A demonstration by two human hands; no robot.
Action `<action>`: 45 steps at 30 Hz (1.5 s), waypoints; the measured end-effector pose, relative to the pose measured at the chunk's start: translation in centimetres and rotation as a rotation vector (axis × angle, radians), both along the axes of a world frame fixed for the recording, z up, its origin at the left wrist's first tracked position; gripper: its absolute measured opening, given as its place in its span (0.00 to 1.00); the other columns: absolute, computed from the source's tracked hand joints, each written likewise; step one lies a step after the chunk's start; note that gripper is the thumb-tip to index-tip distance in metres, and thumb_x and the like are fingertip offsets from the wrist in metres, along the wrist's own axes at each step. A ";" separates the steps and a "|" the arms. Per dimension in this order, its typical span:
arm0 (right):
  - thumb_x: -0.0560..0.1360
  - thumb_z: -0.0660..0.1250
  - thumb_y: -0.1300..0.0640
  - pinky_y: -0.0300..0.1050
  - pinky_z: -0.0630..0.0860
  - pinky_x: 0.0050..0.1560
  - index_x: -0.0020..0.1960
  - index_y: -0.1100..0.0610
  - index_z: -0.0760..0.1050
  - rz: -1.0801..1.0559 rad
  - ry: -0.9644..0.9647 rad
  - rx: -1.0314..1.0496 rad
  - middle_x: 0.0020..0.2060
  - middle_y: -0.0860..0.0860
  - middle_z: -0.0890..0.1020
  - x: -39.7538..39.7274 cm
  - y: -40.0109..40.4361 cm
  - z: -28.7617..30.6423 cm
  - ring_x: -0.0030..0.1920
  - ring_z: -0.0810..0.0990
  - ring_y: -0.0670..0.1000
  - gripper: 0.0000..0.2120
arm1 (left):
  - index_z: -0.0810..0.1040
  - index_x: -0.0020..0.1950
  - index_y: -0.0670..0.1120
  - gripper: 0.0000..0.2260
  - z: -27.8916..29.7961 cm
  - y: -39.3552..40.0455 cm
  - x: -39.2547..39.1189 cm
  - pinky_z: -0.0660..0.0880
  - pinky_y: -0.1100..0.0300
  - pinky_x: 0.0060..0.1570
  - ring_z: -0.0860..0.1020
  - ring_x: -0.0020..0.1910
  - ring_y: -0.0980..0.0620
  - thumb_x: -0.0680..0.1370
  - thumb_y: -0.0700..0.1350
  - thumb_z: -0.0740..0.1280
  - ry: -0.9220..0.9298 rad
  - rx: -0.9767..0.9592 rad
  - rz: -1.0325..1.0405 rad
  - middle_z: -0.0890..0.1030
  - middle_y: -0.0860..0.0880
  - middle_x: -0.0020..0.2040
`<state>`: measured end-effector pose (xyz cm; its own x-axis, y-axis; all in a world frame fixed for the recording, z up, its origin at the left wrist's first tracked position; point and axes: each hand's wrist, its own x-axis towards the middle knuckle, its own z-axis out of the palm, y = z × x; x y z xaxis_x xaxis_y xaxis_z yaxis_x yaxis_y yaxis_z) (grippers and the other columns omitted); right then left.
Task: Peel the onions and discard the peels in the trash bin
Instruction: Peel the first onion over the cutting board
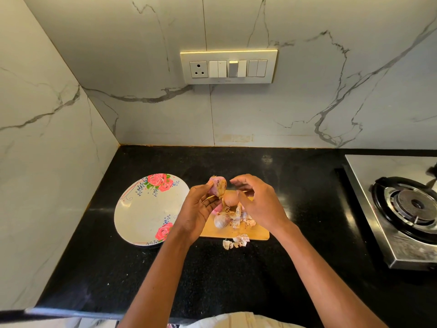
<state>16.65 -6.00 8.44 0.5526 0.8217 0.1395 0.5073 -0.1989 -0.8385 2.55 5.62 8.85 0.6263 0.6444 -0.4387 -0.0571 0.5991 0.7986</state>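
My left hand (199,209) grips a pinkish onion (217,186) with loose dry skin, held above the far end of a wooden cutting board (257,234). My right hand (256,201) hovers just right of that onion, fingers loosely curled and holding nothing. On the board lie an orange-skinned onion (229,199), a purple-white onion (221,221) and a heap of torn peels (243,218). More peel scraps (236,242) lie on the counter at the board's near edge. No trash bin is in view.
A white plate with rose print (142,214) sits left of the board on the black counter (118,275). A steel gas stove (406,209) stands at the right. Marble walls close the back and left, with a switch panel (228,67) on the back wall.
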 end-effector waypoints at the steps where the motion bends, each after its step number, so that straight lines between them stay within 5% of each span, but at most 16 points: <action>1: 0.79 0.70 0.59 0.34 0.79 0.55 0.60 0.50 0.80 -0.004 0.024 0.034 0.53 0.42 0.83 -0.1 0.1 0.3 0.54 0.81 0.40 0.12 | 0.73 0.70 0.39 0.25 0.1 0.1 0.1 0.81 0.60 0.48 0.82 0.54 0.48 0.76 0.51 0.69 -0.012 0.004 0.000 0.81 0.39 0.62; 6: 0.76 0.75 0.55 0.36 0.81 0.53 0.58 0.53 0.82 0.000 0.013 0.125 0.49 0.43 0.85 -0.9 0.7 0.9 0.50 0.84 0.41 0.11 | 0.74 0.67 0.44 0.22 0.2 0.1 0.6 0.81 0.59 0.50 0.84 0.53 0.48 0.76 0.49 0.71 -0.082 0.075 0.000 0.83 0.43 0.60; 18: 0.75 0.75 0.62 0.38 0.82 0.48 0.51 0.56 0.83 -0.091 -0.094 0.162 0.43 0.45 0.85 -1.3 0.7 0.5 0.46 0.84 0.40 0.06 | 0.73 0.61 0.45 0.10 -0.2 -0.3 1.0 0.82 0.56 0.51 0.85 0.51 0.47 0.81 0.43 0.68 -0.051 0.134 -0.034 0.84 0.43 0.54; 31: 0.74 0.76 0.58 0.31 0.79 0.43 0.49 0.57 0.78 -0.157 -0.099 0.161 0.38 0.43 0.81 -2.3 1.2 0.5 0.40 0.82 0.38 0.09 | 0.72 0.63 0.44 0.12 -0.7 -0.4 0.8 0.81 0.53 0.56 0.85 0.55 0.45 0.81 0.43 0.68 0.006 0.147 -0.027 0.82 0.41 0.59; 37: 0.75 0.75 0.61 0.27 0.76 0.46 0.53 0.56 0.79 -0.209 -0.034 0.134 0.43 0.43 0.82 -1.3 0.9 -0.4 0.47 0.81 0.38 0.08 | 0.73 0.63 0.45 0.12 -0.5 -0.5 0.6 0.81 0.57 0.52 0.84 0.51 0.48 0.81 0.46 0.67 -0.010 0.136 -0.017 0.83 0.43 0.57; 45: 0.75 0.76 0.54 0.33 0.79 0.51 0.60 0.56 0.81 -0.012 0.153 0.141 0.51 0.45 0.85 -1.5 1.0 0.3 0.51 0.84 0.40 0.15 | 0.70 0.69 0.42 0.28 0.0 0.2 0.3 0.81 0.56 0.53 0.85 0.52 0.48 0.72 0.50 0.72 -0.069 0.097 0.012 0.83 0.42 0.57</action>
